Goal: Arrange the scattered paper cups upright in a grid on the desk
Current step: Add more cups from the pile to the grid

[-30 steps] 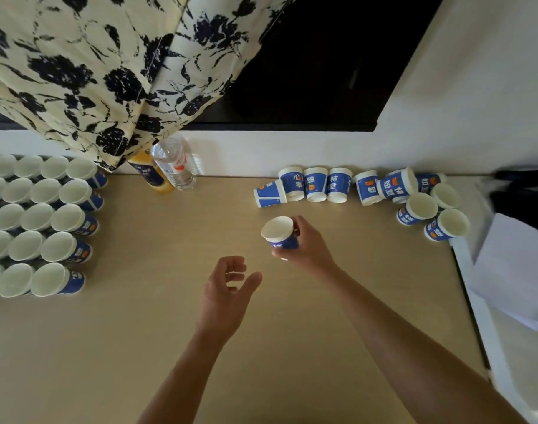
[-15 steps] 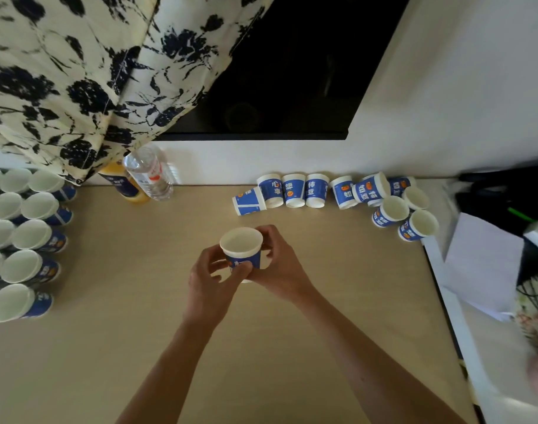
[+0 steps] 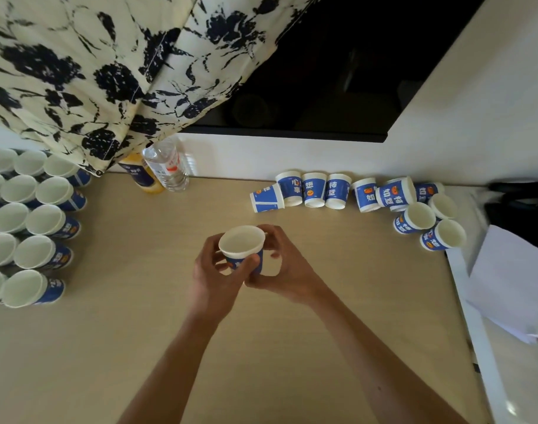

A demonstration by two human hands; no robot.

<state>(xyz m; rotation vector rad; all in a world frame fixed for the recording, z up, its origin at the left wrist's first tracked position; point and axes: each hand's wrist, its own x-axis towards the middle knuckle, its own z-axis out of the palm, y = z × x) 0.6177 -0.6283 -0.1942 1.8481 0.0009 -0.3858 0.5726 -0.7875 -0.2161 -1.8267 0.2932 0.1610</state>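
We see a cup that is white inside, its blue wall marked with orange. The grid cups and the scattered cups wear the same blue with white characters (some with orange spots). The table is pale tan. The curtain is cream with navy flowers. One bottle is clear, its label red and white; the wall is white.

Paper cup upright between left hand and right hand above desk.
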